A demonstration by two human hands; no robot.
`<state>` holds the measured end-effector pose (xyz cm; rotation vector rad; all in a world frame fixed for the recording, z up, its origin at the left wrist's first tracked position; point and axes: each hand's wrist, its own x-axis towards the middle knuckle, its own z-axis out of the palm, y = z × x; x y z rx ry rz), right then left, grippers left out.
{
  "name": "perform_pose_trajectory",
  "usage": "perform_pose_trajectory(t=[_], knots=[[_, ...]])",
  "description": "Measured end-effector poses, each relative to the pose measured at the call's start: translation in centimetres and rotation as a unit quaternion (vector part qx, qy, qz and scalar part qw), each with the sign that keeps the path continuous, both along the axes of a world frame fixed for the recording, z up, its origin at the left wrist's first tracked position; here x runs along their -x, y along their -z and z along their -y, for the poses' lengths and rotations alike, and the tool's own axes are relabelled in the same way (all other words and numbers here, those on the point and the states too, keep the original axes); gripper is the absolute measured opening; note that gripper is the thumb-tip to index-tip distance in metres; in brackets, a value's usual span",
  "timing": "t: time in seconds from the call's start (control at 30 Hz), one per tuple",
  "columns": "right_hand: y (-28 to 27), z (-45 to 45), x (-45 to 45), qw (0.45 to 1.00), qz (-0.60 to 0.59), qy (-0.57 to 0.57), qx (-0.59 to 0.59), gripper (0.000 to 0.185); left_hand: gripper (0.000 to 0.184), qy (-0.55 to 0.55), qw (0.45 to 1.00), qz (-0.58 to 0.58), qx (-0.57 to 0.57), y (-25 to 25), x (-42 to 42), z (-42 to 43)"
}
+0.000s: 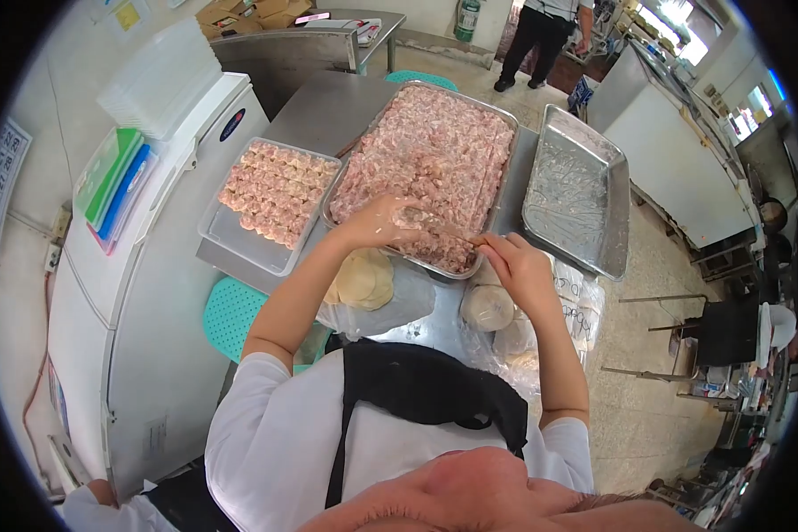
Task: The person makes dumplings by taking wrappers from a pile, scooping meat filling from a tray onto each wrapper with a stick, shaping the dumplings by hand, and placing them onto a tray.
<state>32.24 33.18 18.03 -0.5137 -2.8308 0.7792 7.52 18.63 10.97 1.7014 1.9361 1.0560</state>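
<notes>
My left hand (394, 222) is over the near edge of a big metal tray of ground meat (434, 133). Its fingers curl around a small meat-filled dumpling (411, 215), partly hidden by them. At the tray's near right corner, my right hand (518, 268) pinches the handle of a thin spatula (463, 236); the spatula's far end reaches toward the left hand, over the meat. Round pale dumpling wrappers (363, 280) lie stacked on plastic just below my left forearm. Rows of open-topped dumplings (275, 191) fill much of a clear plastic tray (291, 259) to the left.
An empty-looking metal tray (567, 191) with meat residue sits at right. Bagged wrapper stacks (490, 308) lie beside my right forearm. A white freezer (186, 293) stands left, carrying stacked lids (164, 80). Teal stools (232, 315) flank the table. Another person (541, 35) stands at the back.
</notes>
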Motion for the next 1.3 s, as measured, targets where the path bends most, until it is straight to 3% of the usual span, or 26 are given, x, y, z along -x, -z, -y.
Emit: perform_pose_trajectory(t=[0.07, 0.17, 0.23, 0.33, 0.37, 0.43, 0.53, 0.63, 0.7, 0.73, 0.8, 0.9, 1.03, 1.1, 1.3], knots=[[0.7, 1.6, -0.3, 0.993, -0.096, 0.022, -0.063, 0.024, 0.045, -0.027, 0.999, -0.002, -0.026, 0.7, 0.6, 0.5], [1.9, 2.2, 0.4, 0.998, -0.047, 0.024, -0.033, 0.023, 0.051, -0.006, 1.0, 0.014, 0.022, -0.5, 0.4, 1.5], [2.1, 1.5, 0.2, 0.997, -0.071, 0.025, -0.008, 0.024, 0.056, -0.004, 1.0, 0.007, -0.03, -0.6, 0.7, 2.4], [2.2, 1.6, -0.4, 0.992, -0.113, 0.023, 0.045, 0.026, 0.048, -0.014, 0.996, 0.084, -0.01, -0.4, 2.3, 4.9], [2.3, 2.1, -0.7, 0.995, -0.074, 0.054, 0.038, 0.027, 0.048, -0.027, 0.996, 0.083, -0.008, -0.6, 3.0, 6.5], [3.1, 2.7, -1.3, 0.996, -0.034, 0.078, 0.031, 0.028, 0.052, -0.109, 0.991, 0.076, 0.025, -1.9, 4.0, 9.5], [5.2, 3.5, -1.7, 0.995, -0.013, 0.096, 0.032, 0.027, 0.051, -0.2, 0.972, 0.118, 0.017, 0.4, 8.6, 14.9], [6.6, 4.6, -1.1, 0.989, -0.05, 0.109, 0.091, 0.031, 0.051, -0.263, 0.964, 0.029, -0.018, 4.5, 13.2, 20.7], [7.4, 5.4, -0.4, 0.98, -0.067, 0.141, 0.125, 0.033, 0.059, -0.376, 0.914, -0.149, -0.01, 6.4, 15.5, 24.0], [7.8, 5.8, 0.0, 0.98, -0.067, 0.141, 0.124, 0.033, 0.059, -0.376, 0.914, -0.149, -0.011, 6.9, 16.4, 25.1], [8.1, 6.9, 1.1, 0.972, -0.084, 0.157, 0.152, 0.034, 0.063, -0.445, 0.88, -0.138, 0.094, 7.2, 17.7, 26.9], [7.3, 9.2, 2.8, 0.967, -0.105, 0.165, 0.166, 0.031, 0.073, -0.442, 0.882, -0.113, 0.115, 6.6, 18.5, 27.6], [6.4, 11.4, 4.3, 0.952, -0.093, 0.211, 0.201, 0.03, 0.082, -0.404, 0.906, -0.091, 0.092, 9.4, 19.9, 27.7], [5.7, 12.5, 4.6, 0.941, -0.079, 0.24, 0.225, 0.03, 0.086, -0.38, 0.907, -0.062, 0.171, 10.3, 20.7, 27.5], [6.8, 13.8, 4.3, 0.952, -0.127, 0.201, 0.195, 0.031, 0.081, -0.313, 0.929, -0.127, 0.148, 10.9, 22.6, 26.3]])
